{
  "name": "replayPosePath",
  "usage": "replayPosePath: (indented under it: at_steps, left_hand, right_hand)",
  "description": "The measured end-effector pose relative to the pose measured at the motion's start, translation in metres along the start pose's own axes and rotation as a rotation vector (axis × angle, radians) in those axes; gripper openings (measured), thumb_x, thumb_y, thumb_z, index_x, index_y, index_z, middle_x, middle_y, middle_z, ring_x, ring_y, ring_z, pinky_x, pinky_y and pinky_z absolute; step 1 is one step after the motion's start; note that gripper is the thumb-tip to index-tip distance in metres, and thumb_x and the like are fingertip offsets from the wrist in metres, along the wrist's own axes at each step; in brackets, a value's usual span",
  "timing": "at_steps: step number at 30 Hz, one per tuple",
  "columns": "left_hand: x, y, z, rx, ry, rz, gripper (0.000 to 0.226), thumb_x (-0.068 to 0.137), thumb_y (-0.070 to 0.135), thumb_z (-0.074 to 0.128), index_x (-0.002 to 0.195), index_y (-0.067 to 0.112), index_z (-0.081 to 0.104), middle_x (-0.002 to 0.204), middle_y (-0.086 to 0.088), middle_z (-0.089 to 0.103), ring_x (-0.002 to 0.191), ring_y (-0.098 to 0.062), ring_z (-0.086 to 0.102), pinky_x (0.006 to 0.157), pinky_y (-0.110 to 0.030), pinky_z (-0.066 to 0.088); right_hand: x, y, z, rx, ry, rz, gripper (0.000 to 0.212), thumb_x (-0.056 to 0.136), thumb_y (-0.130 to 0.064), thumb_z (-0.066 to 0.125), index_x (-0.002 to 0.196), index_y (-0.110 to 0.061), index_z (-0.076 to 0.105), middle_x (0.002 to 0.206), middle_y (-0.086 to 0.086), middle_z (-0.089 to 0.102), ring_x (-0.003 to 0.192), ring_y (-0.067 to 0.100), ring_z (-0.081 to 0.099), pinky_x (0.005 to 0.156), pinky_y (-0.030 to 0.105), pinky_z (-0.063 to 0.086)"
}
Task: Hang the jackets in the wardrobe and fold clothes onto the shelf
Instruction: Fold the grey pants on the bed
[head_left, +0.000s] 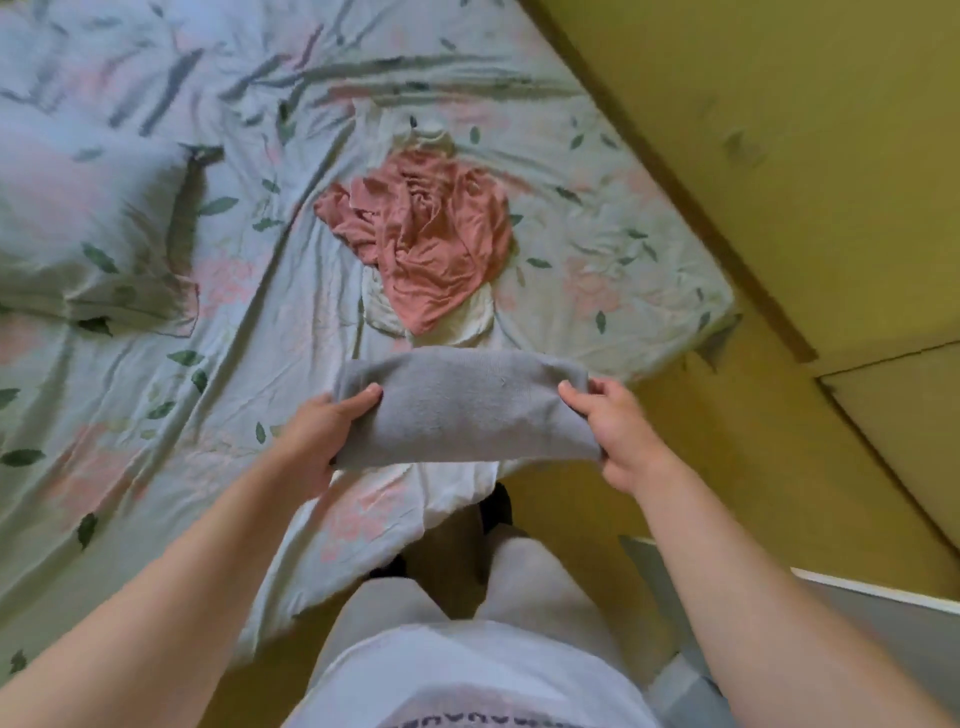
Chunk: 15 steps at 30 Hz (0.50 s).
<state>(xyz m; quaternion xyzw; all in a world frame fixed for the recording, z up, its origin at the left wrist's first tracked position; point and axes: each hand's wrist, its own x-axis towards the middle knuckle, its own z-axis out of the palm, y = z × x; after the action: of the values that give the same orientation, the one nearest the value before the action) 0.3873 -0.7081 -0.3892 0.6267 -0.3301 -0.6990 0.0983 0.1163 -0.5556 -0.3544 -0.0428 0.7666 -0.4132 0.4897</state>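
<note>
A folded grey garment (465, 408) hangs in the air over the near edge of the bed, held flat between both hands. My left hand (322, 439) grips its left end, thumb on top. My right hand (613, 431) grips its right end, thumb on top as well. Farther back on the bed lies a crumpled pink garment (426, 228) on top of a cream-white garment (467, 319).
The bed (156, 415) has a pale floral sheet, and a pillow (78, 228) in the same print lies at the left. Yellow floor (779, 156) runs along the right side. My legs stand at the bed's near corner.
</note>
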Motion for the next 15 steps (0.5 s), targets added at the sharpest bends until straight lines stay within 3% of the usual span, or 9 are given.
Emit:
replayPosePath:
  at_steps: [3,6,9,11,13,15]
  left_hand:
    - [-0.037,0.045,0.043,0.131,-0.149,0.166,0.026,0.086,0.033,0.078,0.103,0.014,0.069,0.086,-0.007,0.078,0.086,-0.029,0.073,0.079,-0.048,0.060]
    - [-0.085,0.088,0.099,0.232,-0.286,0.358,0.012,0.089,0.030,0.076,0.096,0.021,0.072,0.087,-0.003,0.077,0.087,-0.024,0.073,0.077,-0.038,0.058]
    - [-0.132,0.117,0.158,0.333,-0.450,0.518,0.015,0.086,0.032,0.078,0.096,0.021,0.075,0.090,-0.003,0.078,0.093,-0.027,0.073,0.087,-0.044,0.058]
    - [-0.167,0.124,0.199,0.380,-0.570,0.588,0.023,0.083,0.035,0.080,0.097,0.018,0.076,0.096,-0.009,0.078,0.097,-0.032,0.073,0.090,-0.049,0.057]
    - [-0.203,0.124,0.244,0.439,-0.687,0.638,0.026,0.082,0.039,0.081,0.097,0.018,0.076,0.094,-0.008,0.078,0.098,-0.032,0.073,0.086,-0.046,0.058]
    - [-0.240,0.119,0.281,0.470,-0.796,0.676,0.027,0.080,0.042,0.081,0.094,0.019,0.076,0.092,-0.006,0.078,0.097,-0.032,0.072,0.085,-0.047,0.057]
  right_hand:
    - [-0.060,-0.010,-0.044,0.114,0.206,-0.107,0.040,0.083,-0.040,0.078,0.110,-0.017,0.061,0.112,0.010,0.072,0.104,0.031,0.069,0.098,0.051,0.053]
    - [-0.117,-0.010,-0.090,0.287,0.380,-0.175,0.049,0.071,-0.046,0.080,0.106,-0.018,0.061,0.107,0.010,0.074,0.103,0.035,0.070,0.098,0.058,0.052]
    - [-0.176,-0.002,-0.136,0.454,0.544,-0.231,0.032,0.084,-0.034,0.077,0.107,-0.016,0.063,0.100,0.008,0.077,0.093,0.030,0.074,0.081,0.046,0.059]
    - [-0.217,0.007,-0.166,0.548,0.667,-0.272,0.027,0.090,-0.028,0.074,0.109,-0.012,0.063,0.099,0.008,0.077,0.086,0.024,0.075,0.068,0.035,0.057]
    - [-0.261,0.018,-0.195,0.618,0.811,-0.315,0.025,0.091,-0.026,0.072,0.109,-0.011,0.063,0.098,0.008,0.077,0.084,0.022,0.075,0.065,0.034,0.056]
    - [-0.300,0.030,-0.218,0.657,0.934,-0.337,0.024,0.092,-0.026,0.072,0.109,-0.011,0.063,0.098,0.009,0.076,0.086,0.024,0.074,0.072,0.039,0.057]
